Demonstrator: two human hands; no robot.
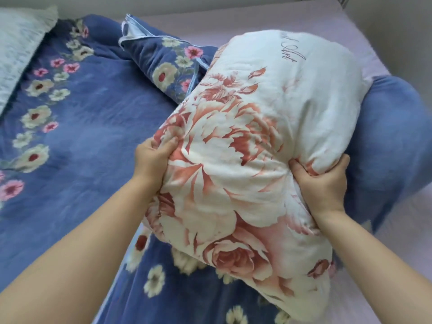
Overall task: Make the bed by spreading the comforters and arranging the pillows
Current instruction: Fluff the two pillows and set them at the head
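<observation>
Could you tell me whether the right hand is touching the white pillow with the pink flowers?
Touching. In the head view the right hand grips the floral pillow, its fingers pressed into the fabric along the pillow's right edge.

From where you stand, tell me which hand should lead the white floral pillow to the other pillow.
Left, probably. The left hand grips the floral pillow's side nearer the lace pillow.
</observation>
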